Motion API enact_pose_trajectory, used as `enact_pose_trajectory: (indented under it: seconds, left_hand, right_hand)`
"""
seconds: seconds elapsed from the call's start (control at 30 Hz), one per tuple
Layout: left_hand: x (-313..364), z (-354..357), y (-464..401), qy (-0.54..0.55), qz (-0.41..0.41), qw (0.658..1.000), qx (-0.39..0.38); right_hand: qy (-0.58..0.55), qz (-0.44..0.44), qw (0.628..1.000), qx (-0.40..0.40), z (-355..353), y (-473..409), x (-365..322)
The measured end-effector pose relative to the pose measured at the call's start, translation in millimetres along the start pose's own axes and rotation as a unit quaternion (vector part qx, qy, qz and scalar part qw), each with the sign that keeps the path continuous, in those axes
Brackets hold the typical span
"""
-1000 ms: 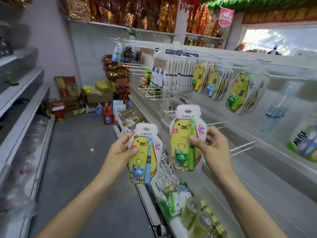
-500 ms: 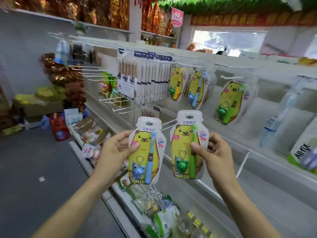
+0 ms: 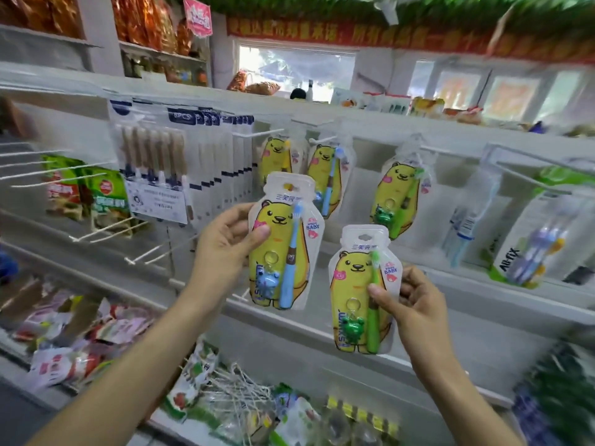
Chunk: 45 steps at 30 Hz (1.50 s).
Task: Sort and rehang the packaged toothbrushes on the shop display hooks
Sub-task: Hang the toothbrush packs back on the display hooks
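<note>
Motion blur over right side: AB-fix pack (image 3: 528, 249) legible by brand only, contents smeared. Goods on top shelf (image 3: 428, 107) not identifiable. Red banner (image 3: 354, 33) characters unreadable. Price label (image 3: 156, 201) print too small to read. Lower bins (image 3: 80, 323) blurred, cut by left edge. Left hand (image 3: 225, 249) fingers hidden behind blue toothbrush pack (image 3: 283, 243); both forearms cut at bottom edge.
</note>
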<state>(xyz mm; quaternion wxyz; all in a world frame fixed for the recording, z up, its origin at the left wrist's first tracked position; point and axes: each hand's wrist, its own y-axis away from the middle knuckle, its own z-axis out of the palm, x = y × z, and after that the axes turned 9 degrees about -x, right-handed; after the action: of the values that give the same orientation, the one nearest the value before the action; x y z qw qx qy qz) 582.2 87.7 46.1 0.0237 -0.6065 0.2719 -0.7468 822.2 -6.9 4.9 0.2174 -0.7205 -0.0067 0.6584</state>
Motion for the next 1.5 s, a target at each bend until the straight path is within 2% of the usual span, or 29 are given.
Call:
enact_pose_trajectory:
  seconds: [0.23, 0.77, 1.07, 1.23, 1.5]
  left_hand:
    - [5.1, 1.0, -46.4, 0.018, 0.041, 0.997, -0.061]
    - [-8.0, 5.5, -81.4, 0.056, 0.108, 0.992, -0.046]
    - [-3.4, 5.3, -81.7, 0.039, 0.112, 0.992, -0.048]
    - [-0.8, 9.5, -90.4, 0.069, 0.070, 0.994, -0.048]
    - [-28.2, 19.3, -130.2, 0.037, 0.063, 0.996, -0.042]
  right_hand:
    - [0.024, -0.004, 0.997, 0.067, 3.8, 9.8, -5.6]
    - [0.046, -0.005, 0.992, 0.119, 10.9, 29.7, 0.4]
    - [0.034, 0.020, 0.992, 0.124, 14.8, 34.4, 5.0]
    - [0.029, 0.024, 0.993, 0.112, 14.0, 34.2, 7.0]
    - [0.024, 0.000, 0.995, 0.097, 9.6, 38.2, 3.5]
